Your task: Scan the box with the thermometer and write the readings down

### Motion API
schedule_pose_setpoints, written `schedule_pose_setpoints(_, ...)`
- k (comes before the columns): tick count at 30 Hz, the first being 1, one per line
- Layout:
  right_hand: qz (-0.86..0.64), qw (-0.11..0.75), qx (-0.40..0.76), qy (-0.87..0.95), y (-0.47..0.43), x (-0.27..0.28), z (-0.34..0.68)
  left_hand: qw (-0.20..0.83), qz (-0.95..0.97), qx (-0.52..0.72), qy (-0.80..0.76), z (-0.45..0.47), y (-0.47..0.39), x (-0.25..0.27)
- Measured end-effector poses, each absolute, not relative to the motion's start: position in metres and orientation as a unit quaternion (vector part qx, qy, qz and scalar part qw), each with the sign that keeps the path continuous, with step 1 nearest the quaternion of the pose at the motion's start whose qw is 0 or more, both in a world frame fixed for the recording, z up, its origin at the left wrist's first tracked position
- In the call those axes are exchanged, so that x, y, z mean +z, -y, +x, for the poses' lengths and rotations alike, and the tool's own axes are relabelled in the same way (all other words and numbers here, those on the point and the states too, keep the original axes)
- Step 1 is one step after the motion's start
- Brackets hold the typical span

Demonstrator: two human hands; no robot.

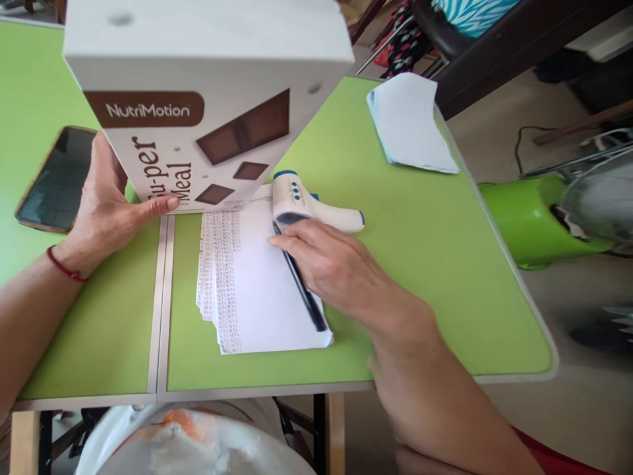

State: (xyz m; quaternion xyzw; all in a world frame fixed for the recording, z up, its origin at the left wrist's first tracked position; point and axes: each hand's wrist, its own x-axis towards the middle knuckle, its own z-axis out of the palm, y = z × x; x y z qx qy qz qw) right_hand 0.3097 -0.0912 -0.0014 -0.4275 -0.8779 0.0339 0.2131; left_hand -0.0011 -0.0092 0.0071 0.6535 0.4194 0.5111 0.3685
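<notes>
My left hand [111, 198] grips the lower left edge of a white box [247, 119] marked NutriMotion, the thumb across its printed front. The box is tilted above the table, its low edge over the top of a paper stack. My right hand [336, 264] is closed over a black pen [302, 284], its fingers pinched near the pen's upper end. The pen slants over the sheets of paper [271, 310], which carry columns of small handwriting on their left side. Just beyond my right fingers lies a white infrared thermometer [316, 211] with blue trim, partly on the paper.
A phone [59, 178] in a case lies left of my left hand. Folded white sheets [413, 125] rest near the far right of the green folding table [455, 284]. A metal seam crosses the table. A green container [534, 224] stands beyond its right edge.
</notes>
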Motion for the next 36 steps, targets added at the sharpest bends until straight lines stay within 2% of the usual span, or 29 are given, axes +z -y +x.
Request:
schedule_pose_setpoints(3, -0.412, 0.200, -0.021, 0.889, 0.090, -0.002, 0.312, 0.352, 0.683, 0.491, -0.412, 0.003, 0.008, 0.009)
schedule_pose_setpoints(7, -0.520, 0.267, -0.087, 0.807, 0.080, -0.004, 0.323, 0.409, 0.657, 0.476, -0.418, 0.008, 0.011, 0.011)
schedule_pose_setpoints(13, -0.604, 0.183, -0.020, 0.775, 0.057, -0.028, 0.344, 0.399, 0.654, 0.487, -0.420, 0.004, 0.014, 0.011)
schedule_pose_setpoints(15, -0.616, 0.223, -0.006, 0.756, 0.055, -0.030, 0.344, 0.395, 0.652, 0.492, -0.422, 0.003, 0.018, 0.012)
schedule_pose_setpoints(17, -0.618, 0.312, 0.012, 0.722, 0.060, -0.022, 0.336, 0.396, 0.640, 0.499, -0.430, 0.003, 0.024, 0.013)
schedule_pose_setpoints(20, -0.578, 0.469, 0.114, 0.658, 0.079, 0.003, 0.314, 0.442, 0.603, 0.500, -0.437, 0.005, 0.036, 0.011)
schedule_pose_setpoints(22, -0.507, 0.528, 0.262, 0.629, 0.095, 0.019, 0.296, 0.483, 0.578, 0.492, -0.436, 0.006, 0.042, 0.008)
schedule_pose_setpoints(25, -0.424, 0.523, 0.427, 0.604, 0.116, 0.030, 0.273, 0.505, 0.568, 0.482, -0.435, 0.008, 0.047, 0.004)
schedule_pose_setpoints(28, -0.381, 0.486, 0.525, 0.586, 0.124, 0.024, 0.258, 0.509, 0.573, 0.463, -0.446, 0.009, 0.050, 0.006)
schedule_pose_setpoints(31, -0.357, 0.489, 0.553, 0.572, 0.123, 0.013, 0.250, 0.490, 0.571, 0.448, -0.483, 0.011, 0.053, 0.010)
schedule_pose_setpoints(36, -0.330, 0.511, 0.521, 0.599, 0.117, 0.013, 0.247, 0.479, 0.583, 0.446, -0.482, 0.012, 0.054, 0.012)
